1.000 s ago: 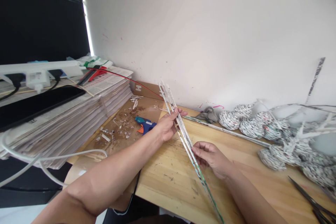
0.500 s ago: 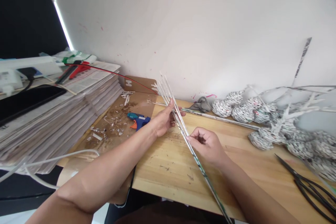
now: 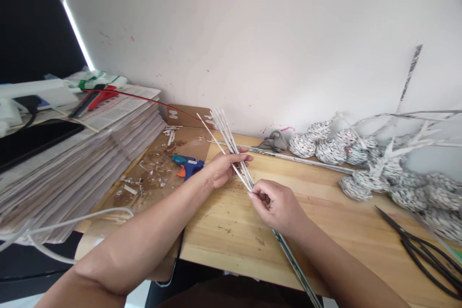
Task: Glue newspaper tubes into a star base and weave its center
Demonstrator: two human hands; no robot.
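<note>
Several thin rolled paper sticks (image 3: 228,135) slant across the middle of the view, their upper ends fanned apart and their lower part running down past the table's front edge. My left hand (image 3: 228,167) is wrapped round the upper part of the bundle, thumb across the front; one stick lies apart on its left side. Lower down, my right hand (image 3: 274,202) pinches the sticks between thumb and fingers and hides part of them.
A blue glue gun (image 3: 189,166) lies on brown cardboard (image 3: 144,192) with paper scraps. Stacked newspapers (image 3: 119,144) stand left. Woven paper pieces (image 3: 328,147) line the wall at right, near black scissors (image 3: 407,238). Another long paper stick (image 3: 306,160) lies along the back.
One stick has separated to the left of the bundle's top. My right hand has closed round the sticks and moved slightly left. The view has shifted a little.
</note>
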